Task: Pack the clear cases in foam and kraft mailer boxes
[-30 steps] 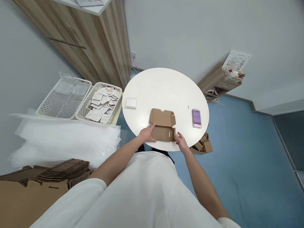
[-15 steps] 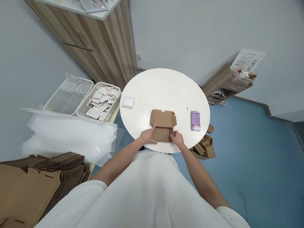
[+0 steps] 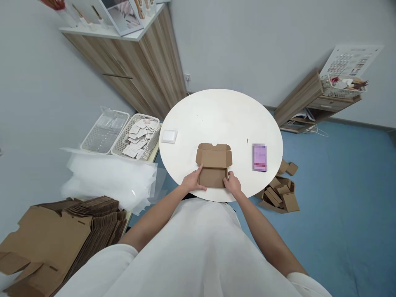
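Note:
A small brown cardboard box (image 3: 213, 177) lies on the round white table (image 3: 225, 111) near its front edge, its lid raised on the far side with the side flaps spread. My left hand (image 3: 192, 180) holds the box's left side, thumb at the upper corner and fingers near the bottom corner. My right hand (image 3: 232, 182) grips the right wall, with its thumb inside the box. A white packet (image 3: 169, 136) rests at the table's left edge, and a blurred purple item (image 3: 259, 157) lies on the right.
Left of the table are white baskets with cards (image 3: 139, 136) and clear packets (image 3: 105, 132), white plastic sheets (image 3: 108, 177) and stacked flat cardboard (image 3: 52, 243). Cardboard boxes (image 3: 280, 194) sit on the floor at the right. Cabinets stand behind on both sides.
The right wall of the box now stands more upright, with my right hand closed on it. The view has shifted a little, showing more of the left cabinet top.

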The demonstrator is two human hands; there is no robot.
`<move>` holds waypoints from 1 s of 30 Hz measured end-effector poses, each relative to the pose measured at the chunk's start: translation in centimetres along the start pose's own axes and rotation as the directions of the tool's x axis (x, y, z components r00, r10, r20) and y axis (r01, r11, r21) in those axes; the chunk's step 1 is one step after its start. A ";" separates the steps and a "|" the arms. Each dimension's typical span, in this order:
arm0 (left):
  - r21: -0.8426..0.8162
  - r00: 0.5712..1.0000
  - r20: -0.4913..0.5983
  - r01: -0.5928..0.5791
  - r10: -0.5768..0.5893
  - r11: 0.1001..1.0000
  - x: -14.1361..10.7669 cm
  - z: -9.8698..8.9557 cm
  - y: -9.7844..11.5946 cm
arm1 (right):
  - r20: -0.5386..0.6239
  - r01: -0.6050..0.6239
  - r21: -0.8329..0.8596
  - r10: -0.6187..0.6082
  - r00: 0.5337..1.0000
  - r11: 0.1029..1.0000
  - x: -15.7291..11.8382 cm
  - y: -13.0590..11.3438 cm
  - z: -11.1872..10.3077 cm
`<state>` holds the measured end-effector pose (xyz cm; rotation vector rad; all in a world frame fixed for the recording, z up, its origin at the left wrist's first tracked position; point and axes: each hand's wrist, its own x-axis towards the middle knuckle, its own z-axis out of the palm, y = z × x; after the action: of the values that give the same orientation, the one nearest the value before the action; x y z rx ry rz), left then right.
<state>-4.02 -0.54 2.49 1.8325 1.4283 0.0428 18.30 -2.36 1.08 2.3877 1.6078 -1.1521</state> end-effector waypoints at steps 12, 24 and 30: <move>-0.542 0.947 -0.078 0.221 -0.311 0.811 -2.0 1.6 0.0 | -0.002 0.120 0.340 -0.127 0.992 0.933 -2.7 2.1 0.2; -0.766 0.980 -0.065 0.072 -0.188 0.639 2.1 0.5 1.1 | -0.062 0.155 0.576 -0.147 0.987 0.803 -0.1 1.7 0.0; -0.760 0.977 -0.085 0.063 -0.195 0.646 2.2 1.2 0.6 | -0.067 0.149 0.618 -0.137 0.988 0.772 -0.3 2.1 0.5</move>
<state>-2.21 0.62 1.09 1.0310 1.3501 0.6412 19.71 -3.79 0.13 2.6561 1.6217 -1.9677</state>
